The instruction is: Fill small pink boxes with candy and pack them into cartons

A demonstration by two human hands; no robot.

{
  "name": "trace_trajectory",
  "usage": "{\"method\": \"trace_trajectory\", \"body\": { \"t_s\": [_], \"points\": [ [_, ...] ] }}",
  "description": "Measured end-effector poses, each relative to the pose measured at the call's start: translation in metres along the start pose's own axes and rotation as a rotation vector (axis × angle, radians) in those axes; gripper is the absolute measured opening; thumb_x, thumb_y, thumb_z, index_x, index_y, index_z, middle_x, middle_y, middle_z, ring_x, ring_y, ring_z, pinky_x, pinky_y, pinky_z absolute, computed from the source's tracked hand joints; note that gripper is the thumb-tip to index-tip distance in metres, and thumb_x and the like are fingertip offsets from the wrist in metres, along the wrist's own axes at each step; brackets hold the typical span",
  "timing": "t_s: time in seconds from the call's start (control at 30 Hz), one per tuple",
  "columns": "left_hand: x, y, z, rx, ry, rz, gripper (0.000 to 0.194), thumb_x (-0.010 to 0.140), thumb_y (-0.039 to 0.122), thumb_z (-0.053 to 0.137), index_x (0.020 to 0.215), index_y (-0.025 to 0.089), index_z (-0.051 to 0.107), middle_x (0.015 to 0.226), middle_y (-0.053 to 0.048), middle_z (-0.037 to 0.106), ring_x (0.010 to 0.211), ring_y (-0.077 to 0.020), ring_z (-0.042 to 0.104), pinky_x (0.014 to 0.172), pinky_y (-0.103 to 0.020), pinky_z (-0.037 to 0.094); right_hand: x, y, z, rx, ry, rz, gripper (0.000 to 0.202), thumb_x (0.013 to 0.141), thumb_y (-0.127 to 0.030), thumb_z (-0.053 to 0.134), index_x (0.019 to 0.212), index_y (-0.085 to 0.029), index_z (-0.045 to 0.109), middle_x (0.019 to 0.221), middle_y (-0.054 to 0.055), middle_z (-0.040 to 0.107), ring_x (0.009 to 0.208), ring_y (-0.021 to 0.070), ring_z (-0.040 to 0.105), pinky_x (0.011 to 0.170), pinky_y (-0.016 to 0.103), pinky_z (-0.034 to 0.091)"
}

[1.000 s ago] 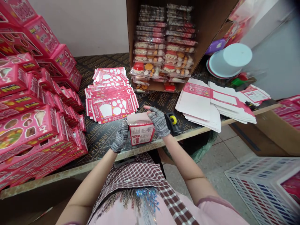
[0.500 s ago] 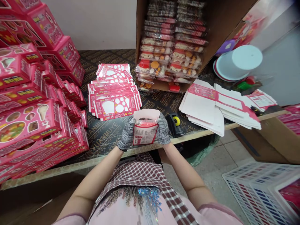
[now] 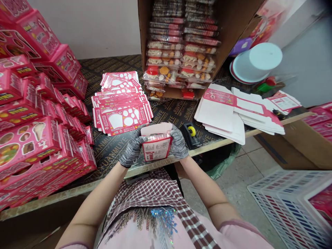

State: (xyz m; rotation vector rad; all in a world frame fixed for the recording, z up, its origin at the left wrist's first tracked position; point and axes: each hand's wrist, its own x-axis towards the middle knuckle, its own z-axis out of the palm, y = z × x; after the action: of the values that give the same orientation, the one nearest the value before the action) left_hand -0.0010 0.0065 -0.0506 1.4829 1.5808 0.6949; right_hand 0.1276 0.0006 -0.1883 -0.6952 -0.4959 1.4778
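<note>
A small pink carton (image 3: 156,147) stands on end at the table's front edge, its top flap folded over. My left hand (image 3: 131,150), in a grey knit glove, grips its left side. My right hand (image 3: 177,143), gloved the same, grips its right side with fingers on the flap. Just beyond the carton lies a fanned stack of flat pink box blanks (image 3: 121,103) with cut-out windows.
Stacked finished pink boxes (image 3: 38,114) fill the left. A tall cardboard case (image 3: 228,24) of packed toy trays stands at the back. A tape dispenser (image 3: 190,133) sits by my right hand, white flat cartons (image 3: 225,116) further right. A white crate (image 3: 293,204) stands on the floor.
The carton's open top flap has been pressed down over the opening. My right hand moved from the raised flap onto the carton's right side; both hands stay on it.
</note>
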Motion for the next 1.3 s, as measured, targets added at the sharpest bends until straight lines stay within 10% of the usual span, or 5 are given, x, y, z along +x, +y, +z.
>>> {"method": "trace_trajectory", "body": {
  "t_s": [0.27, 0.87, 1.07, 1.3],
  "points": [
    [-0.022, 0.035, -0.008, 0.297, 0.066, 0.211, 0.014, 0.074, 0.035, 0.085, 0.079, 0.022, 0.082, 0.095, -0.008, 0.082, 0.089, -0.0253, 0.077, 0.088, -0.041, 0.062, -0.009, -0.009, 0.004, 0.36, 0.091, -0.081, 0.028, 0.077, -0.048, 0.058, 0.07, -0.023, 0.069, 0.093, 0.01, 0.078, 0.096, 0.0297, 0.074, 0.089, 0.048, 0.059],
    [-0.034, 0.041, -0.012, 0.588, -0.073, 0.318, 0.01, 0.078, 0.03, 0.079, 0.082, 0.021, 0.076, 0.095, -0.008, 0.08, 0.093, -0.0257, 0.076, 0.089, -0.042, 0.062, -0.013, -0.023, -0.039, -0.225, -0.248, -0.282, 0.019, 0.084, -0.04, 0.078, 0.098, -0.028, 0.084, 0.11, 0.007, 0.081, 0.106, 0.026, 0.077, 0.101, 0.044, 0.06],
    [-0.021, 0.051, -0.009, 0.485, 0.002, 0.177, 0.022, 0.07, 0.038, 0.086, 0.072, 0.018, 0.076, 0.073, -0.007, 0.077, 0.067, -0.0217, 0.072, 0.065, -0.034, 0.061, -0.005, -0.038, -0.039, -0.209, -0.253, -0.172, 0.016, 0.085, -0.038, 0.075, 0.091, -0.026, 0.085, 0.094, 0.004, 0.083, 0.09, 0.0242, 0.079, 0.087, 0.038, 0.064],
    [-0.034, 0.037, -0.009, 0.595, -0.084, 0.343, 0.012, 0.085, 0.033, 0.075, 0.086, 0.022, 0.081, 0.101, -0.009, 0.08, 0.094, -0.0245, 0.077, 0.089, -0.04, 0.064, 0.005, -0.038, -0.046, -0.171, -0.284, -0.16, 0.022, 0.082, -0.046, 0.079, 0.085, -0.025, 0.085, 0.092, 0.004, 0.083, 0.092, 0.0252, 0.079, 0.09, 0.039, 0.064]
  ]
}}
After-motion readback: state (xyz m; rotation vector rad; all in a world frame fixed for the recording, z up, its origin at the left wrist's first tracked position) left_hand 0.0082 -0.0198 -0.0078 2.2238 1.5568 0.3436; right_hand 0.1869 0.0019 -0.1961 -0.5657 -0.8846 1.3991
